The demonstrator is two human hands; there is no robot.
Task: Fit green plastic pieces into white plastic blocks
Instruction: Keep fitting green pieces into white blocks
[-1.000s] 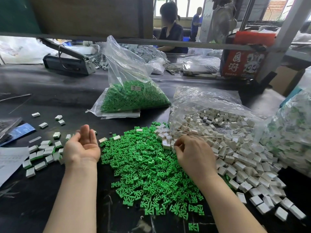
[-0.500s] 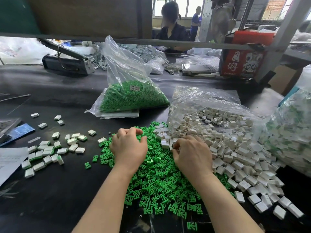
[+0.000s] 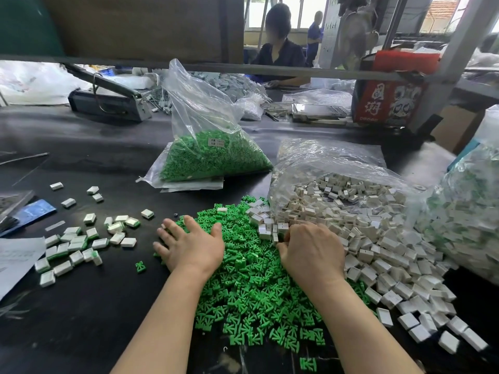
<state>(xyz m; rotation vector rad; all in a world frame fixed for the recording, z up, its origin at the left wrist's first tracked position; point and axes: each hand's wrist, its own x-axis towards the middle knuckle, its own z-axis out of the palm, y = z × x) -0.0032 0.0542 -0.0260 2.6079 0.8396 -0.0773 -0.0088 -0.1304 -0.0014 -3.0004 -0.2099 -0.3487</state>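
Left hand (image 3: 193,245) laid flat with fingers spread on green pieces (image 3: 251,287), right hand (image 3: 310,252) curled at white blocks (image 3: 378,252), its grasp hidden.

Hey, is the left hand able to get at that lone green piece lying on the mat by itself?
Probably yes. The left hand lies flat on the green pile, and the lone green piece sits close beside it with only bare black mat between.
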